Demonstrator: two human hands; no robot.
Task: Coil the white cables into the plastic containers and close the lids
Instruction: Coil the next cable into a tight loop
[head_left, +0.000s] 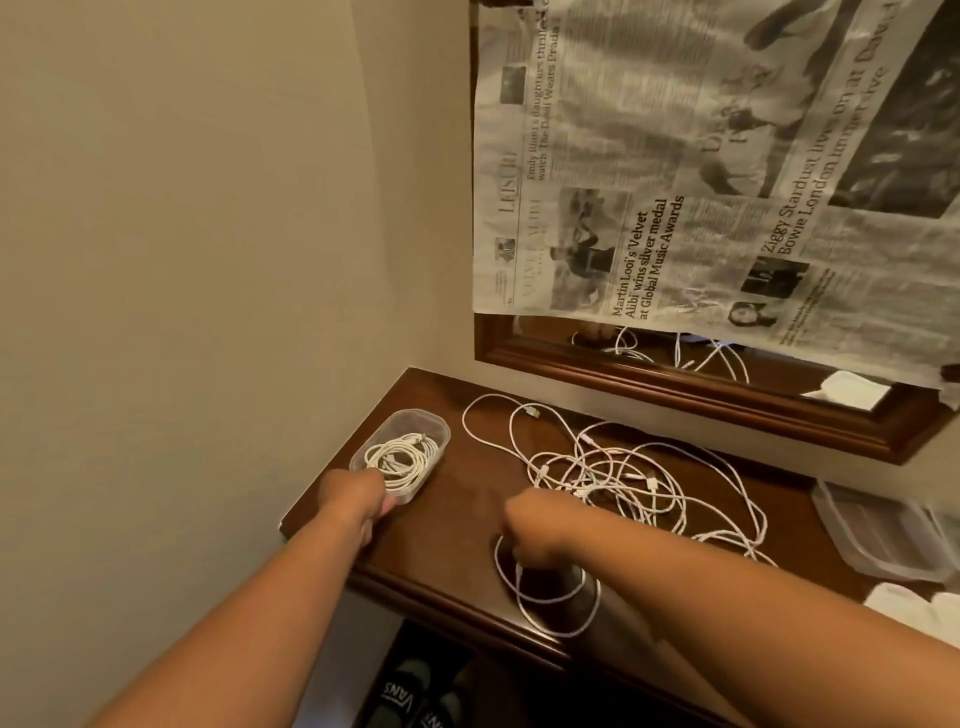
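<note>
Head view, nearest: dark shoes stand on the floor below the near edge of the wooden top, clear of the work.
Right hand: its fingers are curled downward and pinch the cable loop lying at the near edge. It probably pins the first turn so that more cable can be wound onto it.
Left hand: it closes on the near end of the open container, most likely to steady it. The fingers are mostly hidden behind the knuckles.
Coiled cable: one white cable lies wound up inside that container at the left. No lid is on it, so this box looks filled but not finished.
Cable tangle: loose white cables are heaped just beyond the right hand and trail toward the right. The loop seems to feed from this heap.
Spare containers: clear plastic pieces are stacked at the right, within reach. I cannot tell whether they are boxes or lids.
Far wall: a newspaper hangs over the mirror. The uncovered strip at the bottom reflects the cables.
</note>
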